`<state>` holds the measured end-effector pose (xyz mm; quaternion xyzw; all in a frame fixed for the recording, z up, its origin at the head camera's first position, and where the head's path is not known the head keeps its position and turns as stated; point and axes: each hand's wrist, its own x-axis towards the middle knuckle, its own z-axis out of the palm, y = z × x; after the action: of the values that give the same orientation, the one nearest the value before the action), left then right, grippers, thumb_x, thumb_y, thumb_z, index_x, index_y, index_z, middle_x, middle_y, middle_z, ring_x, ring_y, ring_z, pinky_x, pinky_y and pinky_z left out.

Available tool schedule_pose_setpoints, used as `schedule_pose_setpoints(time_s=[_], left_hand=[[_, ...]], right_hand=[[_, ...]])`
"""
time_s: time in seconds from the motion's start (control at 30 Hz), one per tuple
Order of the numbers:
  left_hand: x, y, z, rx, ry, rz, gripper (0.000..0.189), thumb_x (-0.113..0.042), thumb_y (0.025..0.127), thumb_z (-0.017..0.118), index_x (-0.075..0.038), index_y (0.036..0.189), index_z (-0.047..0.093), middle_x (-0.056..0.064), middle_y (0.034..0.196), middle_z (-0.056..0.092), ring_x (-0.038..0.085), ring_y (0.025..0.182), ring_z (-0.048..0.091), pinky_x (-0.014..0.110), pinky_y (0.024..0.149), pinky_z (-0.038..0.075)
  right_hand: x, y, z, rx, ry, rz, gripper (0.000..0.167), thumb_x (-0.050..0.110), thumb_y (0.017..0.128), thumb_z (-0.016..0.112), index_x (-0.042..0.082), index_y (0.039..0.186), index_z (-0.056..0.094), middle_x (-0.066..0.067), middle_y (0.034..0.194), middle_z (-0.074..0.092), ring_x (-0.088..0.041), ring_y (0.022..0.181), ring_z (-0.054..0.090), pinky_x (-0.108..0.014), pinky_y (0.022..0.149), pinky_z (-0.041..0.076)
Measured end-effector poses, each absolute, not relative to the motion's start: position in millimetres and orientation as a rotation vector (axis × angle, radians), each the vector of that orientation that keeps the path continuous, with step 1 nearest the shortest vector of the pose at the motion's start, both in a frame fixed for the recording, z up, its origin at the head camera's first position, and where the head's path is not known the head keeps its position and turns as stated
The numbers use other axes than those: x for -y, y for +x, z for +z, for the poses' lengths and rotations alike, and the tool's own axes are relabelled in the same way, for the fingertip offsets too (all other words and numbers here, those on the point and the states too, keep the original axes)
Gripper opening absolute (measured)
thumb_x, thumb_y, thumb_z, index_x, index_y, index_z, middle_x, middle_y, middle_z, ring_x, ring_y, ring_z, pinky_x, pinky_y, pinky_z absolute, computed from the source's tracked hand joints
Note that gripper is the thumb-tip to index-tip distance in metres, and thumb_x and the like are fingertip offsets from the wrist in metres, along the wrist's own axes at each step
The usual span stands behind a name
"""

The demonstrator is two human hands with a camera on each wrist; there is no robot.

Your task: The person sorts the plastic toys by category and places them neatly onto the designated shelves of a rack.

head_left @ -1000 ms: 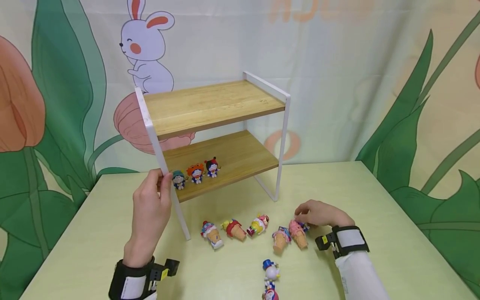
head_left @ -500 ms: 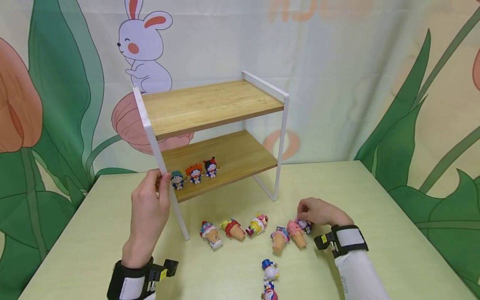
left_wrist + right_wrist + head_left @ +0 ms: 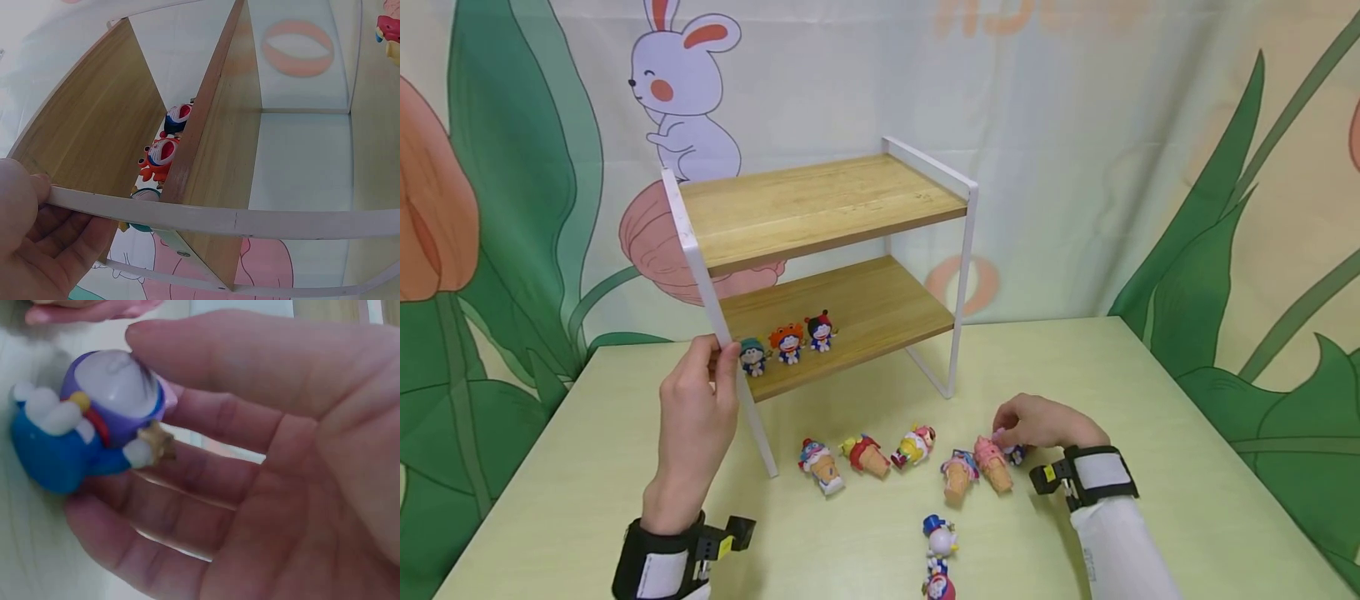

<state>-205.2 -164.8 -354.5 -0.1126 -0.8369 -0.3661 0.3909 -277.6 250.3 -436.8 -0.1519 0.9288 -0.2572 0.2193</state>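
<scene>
My left hand [image 3: 698, 417] grips the white front upright [image 3: 763, 437] at the left side of a two-tier wooden shelf rack [image 3: 827, 204]. In the left wrist view its fingers curl behind that white bar [image 3: 300, 223]. At the right, my right hand [image 3: 1051, 421] holds a small figurine with a purple hood, blue body and gold star [image 3: 50, 453] between thumb and fingers. Low at the tabletop, the figurine is mostly covered by the fingers in the head view. Immediately to its left lies a pink ice-cream-cone figurine [image 3: 992, 463].
Three hooded figurines stand on the lower shelf, among them one with an orange crab hat [image 3: 787, 343]. Several more lie before the rack, including a red-topped cone [image 3: 867, 456] and a yellow one [image 3: 914, 447]. A blue-hatted figurine [image 3: 939, 537] lies nearer the front.
My right hand has shifted slightly right at the purple-hooded figurine, and its fingers now cover more of it. The left hand keeps its grip on the upright. The head view has shifted a little.
</scene>
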Motion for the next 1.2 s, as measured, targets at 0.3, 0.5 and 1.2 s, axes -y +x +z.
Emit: schedule_pose_setpoints(time_s=[0.3,0.5,1.2], left_hand=[[165,-205,-354,2.141,-0.269,-0.937,0.017,-0.001,0.096,0.060,0.011,0.107,0.056,0.021,0.089,0.063,0.031,0.073,0.061,0.048,0.065,0.057],[165,-205,-355,2.145,-0.263,-0.942,0.016,-0.003,0.096,0.059,0.010,0.107,0.057,0.020,0.089,0.063,0.031,0.074,0.061,0.048,0.065,0.057],[164,-205,-354,2.147,-0.265,-0.945,0.015,0.000,0.095,0.060,0.010,0.106,0.056,0.021,0.090,0.063,0.031,0.074,0.061,0.048,0.065,0.057]], right_hand=[[-252,-277,-430,-2.622,-0.418,-0.669,0.006,0.016,0.090,0.070,0.012,0.092,0.066,0.000,0.079,0.060,-0.017,0.073,0.054,-0.033,0.064,0.043],[-252,-276,-426,-2.668,-0.404,-0.655,0.007,0.013,0.089,0.070,0.012,0.093,0.064,-0.001,0.081,0.060,-0.018,0.074,0.054,-0.033,0.065,0.043],[-259,-272,-410,-2.827,-0.588,-0.828,0.007,0.009,0.091,0.068,0.010,0.092,0.061,0.001,0.087,0.063,-0.018,0.083,0.060,-0.033,0.068,0.049]])
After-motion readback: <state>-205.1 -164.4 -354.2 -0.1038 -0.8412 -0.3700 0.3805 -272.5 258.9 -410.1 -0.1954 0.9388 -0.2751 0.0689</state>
